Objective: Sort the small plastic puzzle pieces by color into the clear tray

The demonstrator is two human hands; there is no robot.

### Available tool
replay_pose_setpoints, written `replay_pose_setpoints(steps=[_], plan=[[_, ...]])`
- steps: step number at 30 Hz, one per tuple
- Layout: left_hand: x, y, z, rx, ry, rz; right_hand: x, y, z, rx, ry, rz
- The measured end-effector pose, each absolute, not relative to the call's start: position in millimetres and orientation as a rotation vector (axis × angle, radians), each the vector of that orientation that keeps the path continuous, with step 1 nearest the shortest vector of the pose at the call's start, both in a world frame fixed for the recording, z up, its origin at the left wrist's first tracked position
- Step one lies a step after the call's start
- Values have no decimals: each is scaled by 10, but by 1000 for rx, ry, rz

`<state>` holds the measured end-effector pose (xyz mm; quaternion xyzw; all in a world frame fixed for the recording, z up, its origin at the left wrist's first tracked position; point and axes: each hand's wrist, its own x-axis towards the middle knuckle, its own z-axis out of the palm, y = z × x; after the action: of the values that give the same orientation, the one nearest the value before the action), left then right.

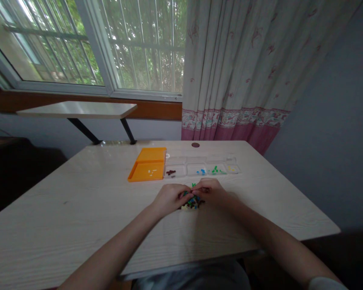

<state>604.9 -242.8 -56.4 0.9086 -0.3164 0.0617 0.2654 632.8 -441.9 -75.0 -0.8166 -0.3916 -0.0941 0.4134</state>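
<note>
A pile of small mixed plastic pieces (193, 204), green, blue, dark brown and pale yellow, lies on the table in front of me. My left hand (172, 197) bends over its left side, thumb and fingers pinched together. From the right, my right hand (210, 190) reaches over the same pile, its fingers also closed in a pinch. The fingertips of both hands meet or nearly meet above the pieces. What they hold is too small and too covered to make out. A few green pieces (194, 185) show just beyond the fingers.
Behind the hands stands an open orange case (146, 161) with several whitish pieces. To its right, a clear box (181, 174) holds dark brown pieces (171, 172); others hold blue pieces (202, 171), green pieces (215, 170) and yellow pieces (231, 168). A raised shelf (78, 108) stands at the back left.
</note>
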Motion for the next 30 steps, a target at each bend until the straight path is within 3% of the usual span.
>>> replay_pose_setpoints(steps=[30], plan=[[6058,-2415,-587,2425,-763,204,6322,-4418,-782,-2137,-940,-237]])
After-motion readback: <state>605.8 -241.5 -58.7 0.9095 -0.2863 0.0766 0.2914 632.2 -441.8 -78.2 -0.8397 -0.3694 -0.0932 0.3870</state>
